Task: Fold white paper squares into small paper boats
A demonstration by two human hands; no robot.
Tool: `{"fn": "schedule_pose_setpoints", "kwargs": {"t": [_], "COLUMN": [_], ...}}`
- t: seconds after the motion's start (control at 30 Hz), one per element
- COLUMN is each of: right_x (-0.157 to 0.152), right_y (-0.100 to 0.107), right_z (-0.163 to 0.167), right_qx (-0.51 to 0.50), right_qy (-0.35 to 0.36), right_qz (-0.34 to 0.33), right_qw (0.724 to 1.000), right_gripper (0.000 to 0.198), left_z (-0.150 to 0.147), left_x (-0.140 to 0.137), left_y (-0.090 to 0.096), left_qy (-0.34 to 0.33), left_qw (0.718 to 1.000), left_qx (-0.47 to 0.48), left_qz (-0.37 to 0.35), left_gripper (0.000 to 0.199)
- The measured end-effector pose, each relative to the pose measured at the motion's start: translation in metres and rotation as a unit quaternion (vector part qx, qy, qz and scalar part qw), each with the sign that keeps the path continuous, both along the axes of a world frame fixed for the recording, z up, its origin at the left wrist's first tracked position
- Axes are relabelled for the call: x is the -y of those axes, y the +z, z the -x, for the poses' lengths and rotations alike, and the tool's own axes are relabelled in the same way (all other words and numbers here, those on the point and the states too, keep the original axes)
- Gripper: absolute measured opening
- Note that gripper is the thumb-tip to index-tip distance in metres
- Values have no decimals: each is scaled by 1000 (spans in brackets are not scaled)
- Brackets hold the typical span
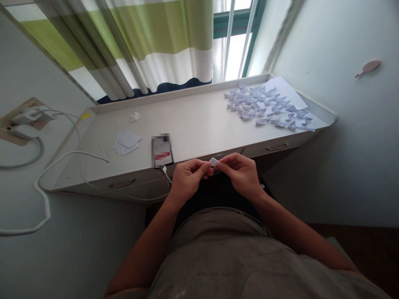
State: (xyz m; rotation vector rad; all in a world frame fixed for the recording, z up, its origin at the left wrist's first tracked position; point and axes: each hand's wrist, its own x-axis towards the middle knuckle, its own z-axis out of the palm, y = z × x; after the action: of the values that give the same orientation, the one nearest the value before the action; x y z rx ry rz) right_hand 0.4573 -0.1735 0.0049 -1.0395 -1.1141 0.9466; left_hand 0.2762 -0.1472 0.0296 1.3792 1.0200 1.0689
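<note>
Between my two hands is a small folded piece of white paper (213, 161), held just off the desk's front edge. My left hand (190, 177) pinches its left side between thumb and fingers. On the other side, my right hand (239, 172) grips the paper the same way; parts of it are hidden behind the fingertips. Many small folded paper boats (262, 104) crowd the right end of the desk. A few flat white paper squares (127, 141) lie in a loose stack to the left.
A phone (161, 151) lies at the white desk's (187, 120) front edge, a cable plugged in. White cords (46, 195) run from a wall socket (23, 120) at left. A crumpled white scrap (135, 116) sits behind the squares. Drawers with handles (277, 147) are under the desktop.
</note>
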Motion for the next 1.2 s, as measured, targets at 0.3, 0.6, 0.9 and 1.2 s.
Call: {"fn": "schedule_pose_setpoints", "kwargs": {"t": [0.3, 0.6, 0.9, 1.2], "right_x": [-7, -10, -17, -22], "right_y": [-1, 3, 0, -2], "right_z": [5, 8, 2, -3], "right_qx": [-6, -20, -9, 33], "right_qy": [18, 0, 39, 2], "right_qz": [-23, -28, -71, -46], "right_qw": [1000, 999, 997, 998], "right_gripper": [38, 38, 30, 31], "left_z": [-3, -11, -16, -11], "left_x": [-3, -6, -9, -2], "left_y": [-2, -2, -5, 0], "left_qy": [-43, 9, -24, 43], "left_qw": [999, 995, 993, 980], "left_qx": [7, 102, 118, -89], "left_qz": [23, 12, 5, -173], "left_gripper": [39, 48, 42, 13]}}
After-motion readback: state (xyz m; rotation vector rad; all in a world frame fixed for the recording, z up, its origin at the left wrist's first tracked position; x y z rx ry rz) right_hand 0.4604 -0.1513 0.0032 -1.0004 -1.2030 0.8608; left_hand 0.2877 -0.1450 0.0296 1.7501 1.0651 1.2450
